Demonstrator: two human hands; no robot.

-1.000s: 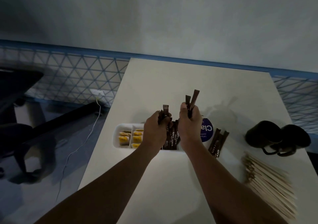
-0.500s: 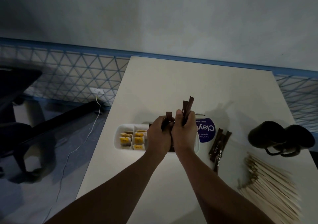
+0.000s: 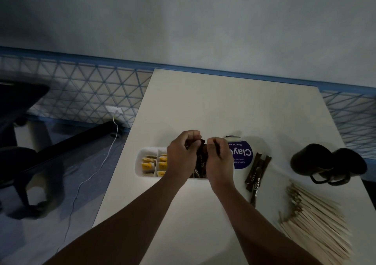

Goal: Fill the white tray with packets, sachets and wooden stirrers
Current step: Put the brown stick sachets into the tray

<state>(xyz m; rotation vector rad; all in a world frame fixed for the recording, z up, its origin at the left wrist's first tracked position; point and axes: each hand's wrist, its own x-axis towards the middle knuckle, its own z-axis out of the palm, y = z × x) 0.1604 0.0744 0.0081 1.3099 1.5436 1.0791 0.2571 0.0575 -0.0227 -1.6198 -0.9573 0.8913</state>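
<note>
A white tray [image 3: 140,163] with dividers lies on the white table [image 3: 223,106]. Its two left compartments hold yellow packets [image 3: 148,165]. Both hands hover over the tray's middle. My left hand [image 3: 183,155] and my right hand [image 3: 219,161] are closed on dark brown sachets [image 3: 201,159], which stand in the tray between them. More brown sachets [image 3: 256,173] lie loose on the table to the right. A pile of wooden stirrers [image 3: 317,222] lies at the near right. The tray's right part is hidden by my hands.
A round blue sticker [image 3: 243,157] lies just right of the tray. Two dark mugs [image 3: 325,165] lie on the table's right side. Off the table's left edge are a chair [image 3: 18,122], a white cable [image 3: 91,175] and the floor.
Both hands have come down and closer together over the tray, lowering the brown sachets that were held up above it into the tray's middle.
</note>
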